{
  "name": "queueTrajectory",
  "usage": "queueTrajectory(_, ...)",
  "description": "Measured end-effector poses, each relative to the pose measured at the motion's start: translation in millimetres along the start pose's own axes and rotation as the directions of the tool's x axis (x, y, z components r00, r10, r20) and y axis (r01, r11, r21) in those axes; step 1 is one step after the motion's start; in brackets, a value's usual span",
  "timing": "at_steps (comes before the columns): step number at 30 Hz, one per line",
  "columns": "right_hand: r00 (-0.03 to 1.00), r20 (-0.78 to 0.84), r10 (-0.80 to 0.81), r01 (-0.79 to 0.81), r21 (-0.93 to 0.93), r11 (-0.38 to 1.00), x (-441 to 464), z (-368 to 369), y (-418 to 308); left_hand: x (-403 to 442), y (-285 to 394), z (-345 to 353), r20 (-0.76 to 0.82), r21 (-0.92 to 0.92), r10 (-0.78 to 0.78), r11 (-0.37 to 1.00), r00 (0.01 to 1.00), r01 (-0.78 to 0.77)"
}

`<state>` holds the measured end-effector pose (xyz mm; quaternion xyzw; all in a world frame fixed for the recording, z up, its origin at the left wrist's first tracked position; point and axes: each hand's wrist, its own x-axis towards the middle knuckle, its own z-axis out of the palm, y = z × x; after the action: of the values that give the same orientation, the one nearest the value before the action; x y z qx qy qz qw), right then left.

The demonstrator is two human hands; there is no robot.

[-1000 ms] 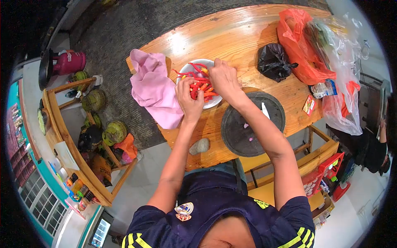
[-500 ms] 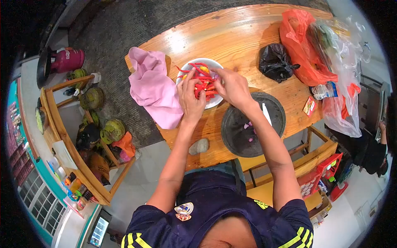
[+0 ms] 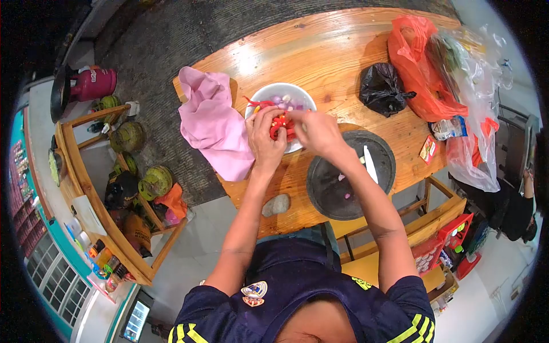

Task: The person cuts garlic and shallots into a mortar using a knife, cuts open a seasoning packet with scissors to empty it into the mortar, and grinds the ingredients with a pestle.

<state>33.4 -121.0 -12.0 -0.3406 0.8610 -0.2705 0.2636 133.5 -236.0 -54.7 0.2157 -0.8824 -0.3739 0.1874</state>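
A white bowl (image 3: 309, 98) on the wooden table holds peeled shallots (image 3: 290, 103) and red chilies (image 3: 281, 124). My left hand (image 3: 266, 142) curls round a bunch of the chilies at the bowl's near side. Against the same bunch, my right hand (image 3: 320, 134) is closed, its slightly blurred fingertips at the chilies. To the right sits a dark stone mortar plate (image 3: 326, 200) with a few shallot bits on it. A knife (image 3: 370, 164) with a white blade lies across its right side, partly behind my forearm.
A pink cloth (image 3: 211, 123) lies left of the bowl. Near the table's front edge rests a grey stone (image 3: 277, 205). A black plastic bag (image 3: 383, 90), an orange bag (image 3: 423, 74) and a clear bag (image 3: 477, 108) stand at the right. Beyond them is another person (image 3: 509, 211).
The chilies that lay over the bowl's far part are now gathered nearer, in my hands, exposing the shallots. My right hand has drawn slightly down and back from the bowl's middle.
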Motion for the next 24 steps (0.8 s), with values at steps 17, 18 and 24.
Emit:
queueTrajectory(17,0.968,-0.071,-0.242,0.238,-0.059,0.969,48.9,-14.3,27.2,-0.6,-0.7,1.8,-0.054,0.006,0.011,1.0,0.998,-0.011)
queueTrajectory(18,0.982,-0.067,-0.178,0.185,0.112,0.976,45.3,-20.8,27.6,-0.6,-0.8,2.3,-0.055,0.004,0.018,1.0,0.998,-0.018)
queueTrajectory(24,0.991,-0.053,-0.12,0.13,0.503,0.855,18.0,-10.8,39.7,-1.8,-1.9,2.9,-0.057,-0.011,0.026,1.0,0.998,-0.027)
